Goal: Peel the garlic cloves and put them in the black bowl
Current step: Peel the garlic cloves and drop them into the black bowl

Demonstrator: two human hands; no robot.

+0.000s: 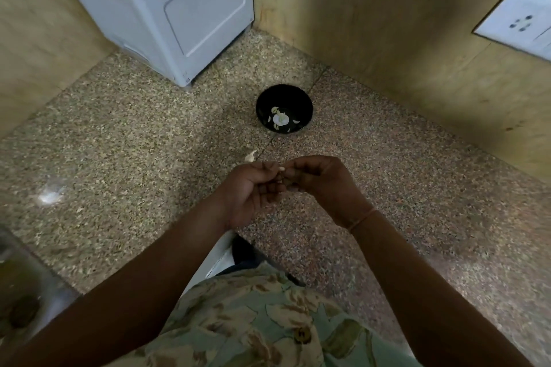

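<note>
A black bowl (304, 100) stands on the speckled counter, holding a white garlic bulb (281, 119) and several loose cloves. Nearer to me, my left hand (253, 191) and my right hand (322, 180) meet fingertip to fingertip over the counter. Between them they pinch a small pale garlic clove (281, 170), mostly hidden by the fingers. A scrap of garlic skin (251, 156) lies on the counter just beyond my left hand.
A white appliance (167, 9) stands at the back left against the wall. Yellowish walls close the corner behind the bowl, and a white socket plate (518, 21) sits on the right wall. The counter's front edge runs below my arms.
</note>
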